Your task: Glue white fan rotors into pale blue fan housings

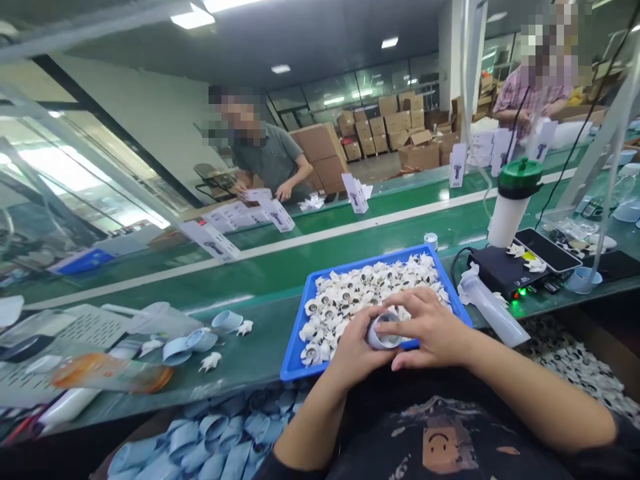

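My left hand (357, 347) is wrapped round a short, pale blue-grey plastic sleeve (376, 339) with a round open end facing up. My right hand (437, 333) reaches over from the other side, its fingers bent at the sleeve's rim and opening; what its fingertips touch inside is partly hidden. Both hands are above the near edge of a blue tray (296, 333). Heaped in that tray are many small white finned parts (350, 293), some showing a dark round centre.
Pale blue sleeves (215, 427) fill a container below the bench. A clear tube (493, 307), black box (500, 270), phone (547, 250) and green-lidded cup (515, 200) stand right. An orange-labelled bottle (113, 372) lies left. Across the green conveyor (280, 257), two people handle white boxes (213, 241).
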`<state>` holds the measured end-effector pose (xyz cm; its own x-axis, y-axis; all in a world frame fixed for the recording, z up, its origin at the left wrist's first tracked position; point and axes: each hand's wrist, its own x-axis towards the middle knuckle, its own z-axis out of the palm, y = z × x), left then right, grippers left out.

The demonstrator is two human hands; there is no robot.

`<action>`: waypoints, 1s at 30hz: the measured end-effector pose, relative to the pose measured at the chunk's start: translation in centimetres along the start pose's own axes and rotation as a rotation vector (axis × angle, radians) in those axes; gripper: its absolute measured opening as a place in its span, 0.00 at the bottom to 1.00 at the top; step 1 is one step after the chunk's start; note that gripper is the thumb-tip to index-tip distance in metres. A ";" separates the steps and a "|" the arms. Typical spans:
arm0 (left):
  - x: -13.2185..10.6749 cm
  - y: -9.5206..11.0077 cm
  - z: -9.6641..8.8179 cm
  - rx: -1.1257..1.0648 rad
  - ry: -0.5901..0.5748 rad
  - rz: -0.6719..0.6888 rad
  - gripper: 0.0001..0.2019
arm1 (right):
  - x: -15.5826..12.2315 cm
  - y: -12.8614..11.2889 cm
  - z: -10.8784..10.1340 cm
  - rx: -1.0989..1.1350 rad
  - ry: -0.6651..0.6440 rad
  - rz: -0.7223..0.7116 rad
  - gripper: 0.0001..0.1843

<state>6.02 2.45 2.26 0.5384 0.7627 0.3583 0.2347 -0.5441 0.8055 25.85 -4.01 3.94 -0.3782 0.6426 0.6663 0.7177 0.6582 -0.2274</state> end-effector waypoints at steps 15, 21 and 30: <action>-1.5 0.1 1.2 0.029 0.089 0.273 0.26 | -0.9 -2.1 -0.5 -0.151 0.172 -0.060 0.36; -1.9 -1.3 0.9 -0.087 0.039 0.260 0.28 | -1.3 -2.1 -1.2 -0.115 0.198 -0.105 0.30; -5.9 -10.2 -15.4 -0.110 0.950 -0.307 0.30 | -7.7 2.3 -1.5 0.018 0.039 0.077 0.18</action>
<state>-12.01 8.89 -0.81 -0.4132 0.8534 0.3176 0.1535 -0.2786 0.9481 31.31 -7.99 -0.69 -0.2989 0.6765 0.6731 0.7334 0.6141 -0.2915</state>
